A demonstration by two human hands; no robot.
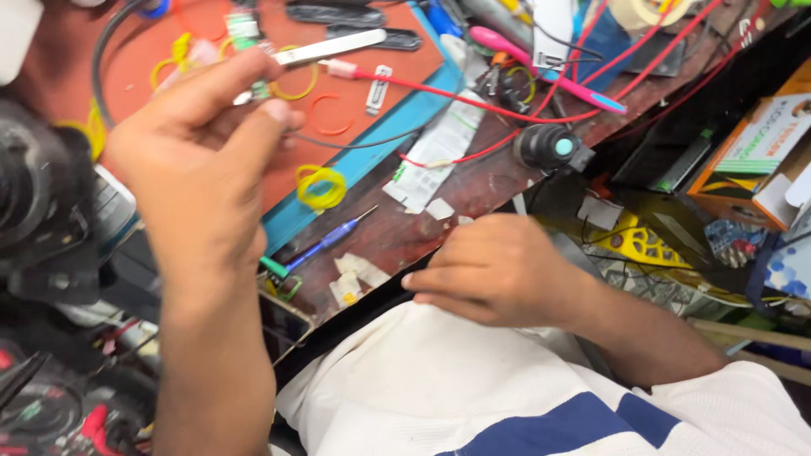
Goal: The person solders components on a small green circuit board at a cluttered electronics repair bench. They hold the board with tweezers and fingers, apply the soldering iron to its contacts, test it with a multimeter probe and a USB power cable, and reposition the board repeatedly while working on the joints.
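My left hand (194, 169) is raised over the red work mat (397, 59), and its thumb and forefinger pinch a small green part (258, 88). Metal tweezers (334, 48) lie on the mat just beyond the fingertips. My right hand (498, 270) rests at the near edge of the wooden bench (473, 181), against my white garment. Its fingers are curled and I see nothing in them. A blue-handled screwdriver (325, 244) lies between the two hands.
Yellow rubber bands (320, 187) and an orange ring (329, 114) lie on the mat. A red wire (473, 103) crosses the bench past a black round device (549, 148). A pink tool (545, 74) is farther back, an orange box (752, 160) to the right, and black equipment (42, 203) on the left.
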